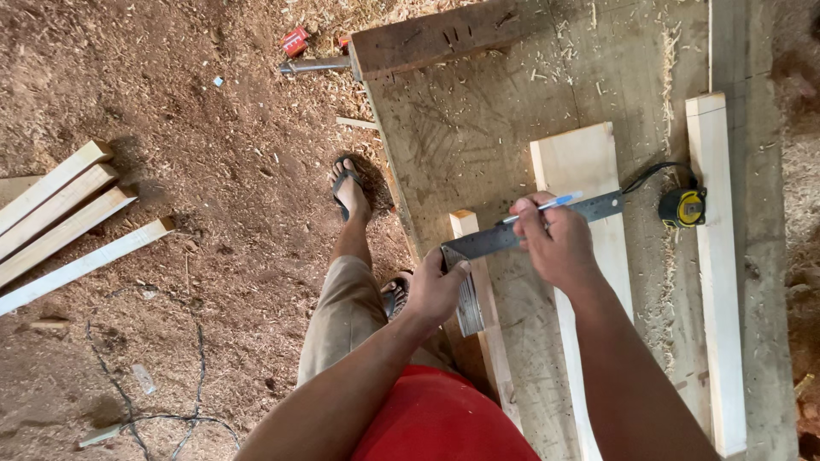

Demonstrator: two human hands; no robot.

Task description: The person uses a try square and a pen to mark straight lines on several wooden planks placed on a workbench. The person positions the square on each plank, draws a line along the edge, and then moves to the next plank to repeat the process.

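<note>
My left hand [437, 288] presses the corner of a metal try square [491, 243] against a narrow pale wood strip [478, 282] on the workbench [461, 128]. The square's blade runs right across a wider pale board [585, 162]. Above that blade, on the wide board, my right hand [555, 243] holds a blue and white pen [547, 205].
A yellow and black tape measure [683, 207] lies between the wide board and a long pale plank [717, 256] at the right. Several pale wood strips [60, 222] lie on the sawdust-covered ground at left. My sandalled feet stand beside the bench. A dark beam [444, 38] crosses the bench's far end.
</note>
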